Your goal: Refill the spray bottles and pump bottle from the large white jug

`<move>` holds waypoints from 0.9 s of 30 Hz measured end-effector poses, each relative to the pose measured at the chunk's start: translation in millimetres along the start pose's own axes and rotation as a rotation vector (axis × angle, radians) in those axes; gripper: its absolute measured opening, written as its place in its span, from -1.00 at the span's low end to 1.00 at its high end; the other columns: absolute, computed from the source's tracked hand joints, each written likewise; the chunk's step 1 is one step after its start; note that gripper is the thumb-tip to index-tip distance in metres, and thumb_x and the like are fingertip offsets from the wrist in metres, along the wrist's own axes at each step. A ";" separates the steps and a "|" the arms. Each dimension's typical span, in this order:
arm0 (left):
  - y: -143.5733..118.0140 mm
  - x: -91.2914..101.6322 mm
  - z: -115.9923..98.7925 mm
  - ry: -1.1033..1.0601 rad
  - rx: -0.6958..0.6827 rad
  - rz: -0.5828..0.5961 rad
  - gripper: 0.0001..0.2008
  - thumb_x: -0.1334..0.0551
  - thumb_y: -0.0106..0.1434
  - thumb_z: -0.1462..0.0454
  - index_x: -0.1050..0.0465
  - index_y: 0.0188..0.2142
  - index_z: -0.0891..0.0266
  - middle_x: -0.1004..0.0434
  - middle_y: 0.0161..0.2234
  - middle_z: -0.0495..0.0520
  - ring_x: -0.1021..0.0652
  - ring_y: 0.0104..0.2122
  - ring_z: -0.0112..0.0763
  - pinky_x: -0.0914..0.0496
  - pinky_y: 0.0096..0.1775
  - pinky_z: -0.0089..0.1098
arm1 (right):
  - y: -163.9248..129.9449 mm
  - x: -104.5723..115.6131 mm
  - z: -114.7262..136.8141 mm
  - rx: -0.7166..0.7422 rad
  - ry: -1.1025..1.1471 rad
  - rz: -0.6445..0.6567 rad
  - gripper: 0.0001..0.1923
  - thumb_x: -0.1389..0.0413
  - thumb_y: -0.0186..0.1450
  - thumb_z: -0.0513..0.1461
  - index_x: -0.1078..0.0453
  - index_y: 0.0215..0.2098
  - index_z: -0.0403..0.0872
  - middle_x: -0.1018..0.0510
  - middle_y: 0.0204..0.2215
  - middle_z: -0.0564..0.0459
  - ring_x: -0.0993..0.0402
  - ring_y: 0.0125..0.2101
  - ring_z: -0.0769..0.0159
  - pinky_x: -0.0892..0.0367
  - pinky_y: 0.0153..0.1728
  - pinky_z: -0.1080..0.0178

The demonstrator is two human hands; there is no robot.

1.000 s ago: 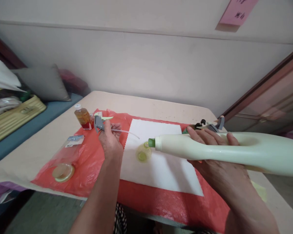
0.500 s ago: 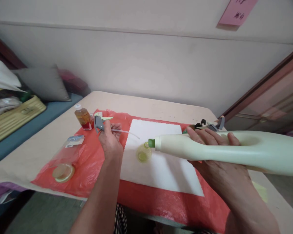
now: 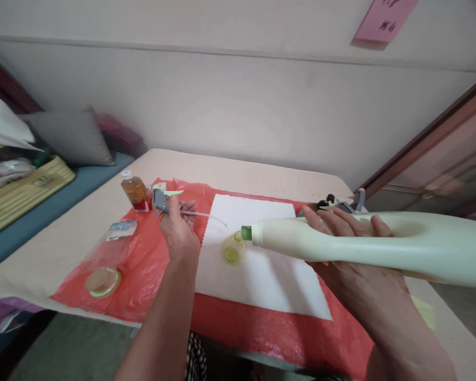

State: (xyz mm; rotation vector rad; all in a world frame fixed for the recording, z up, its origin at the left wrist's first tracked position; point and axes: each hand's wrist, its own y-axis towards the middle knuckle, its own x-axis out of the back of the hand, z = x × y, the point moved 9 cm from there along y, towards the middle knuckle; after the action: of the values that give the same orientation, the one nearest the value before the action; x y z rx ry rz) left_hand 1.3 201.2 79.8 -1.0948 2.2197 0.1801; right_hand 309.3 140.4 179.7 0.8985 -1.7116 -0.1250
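Note:
My left hand (image 3: 179,227) is closed around a grey and pale green spray nozzle (image 3: 160,202), whose thin clear tube (image 3: 210,216) reaches right over a white sheet (image 3: 262,286). In my right hand (image 3: 347,227) lies a large pale green bottle (image 3: 365,247), tipped on its side with its green spout (image 3: 246,233) pointing left. Just below and left of the spout, a small clear bottle (image 3: 234,248) with some yellow-green liquid in it stands on the sheet, its mouth close to the spout. Whether the two touch I cannot tell.
Red plastic sheeting (image 3: 150,254) covers the table. To the left are an amber bottle (image 3: 135,191), a clear plastic bag (image 3: 115,241) and a round clear container (image 3: 103,281). Behind my right hand, a grey spray head (image 3: 357,201) is partly hidden. A wall (image 3: 222,106) rises behind the table.

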 end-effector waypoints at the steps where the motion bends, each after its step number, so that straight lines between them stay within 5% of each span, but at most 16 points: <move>1: -0.1 0.2 0.0 -0.001 0.000 -0.002 -0.72 -0.34 0.24 0.08 -0.41 -0.40 0.23 -0.52 -0.41 0.02 -0.59 -0.37 -0.43 -0.44 -0.24 -0.38 | 0.1 0.4 0.1 0.000 0.001 -0.002 -0.20 -0.05 0.41 -0.37 0.12 0.54 -0.07 -0.46 0.20 -0.34 -0.34 0.25 -0.24 -0.06 0.28 -0.40; 27: 1.7 1.2 -1.5 -0.025 -0.008 -0.013 -0.72 -0.34 0.24 0.10 -0.41 -0.40 0.26 -0.50 -0.45 -0.01 -0.59 -0.40 -0.44 -0.44 -0.27 -0.40 | 3.0 13.3 4.5 0.029 -0.092 -0.051 -0.45 -0.10 0.40 -0.34 -0.25 0.35 -0.19 -0.52 0.15 -0.32 -0.41 0.19 -0.19 -0.10 0.27 -0.33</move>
State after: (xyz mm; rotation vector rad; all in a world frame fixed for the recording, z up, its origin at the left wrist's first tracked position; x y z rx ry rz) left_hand -1.2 200.9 80.0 -1.1056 2.1910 0.1955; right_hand 303.0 132.7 190.0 0.9712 -1.7801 -0.1792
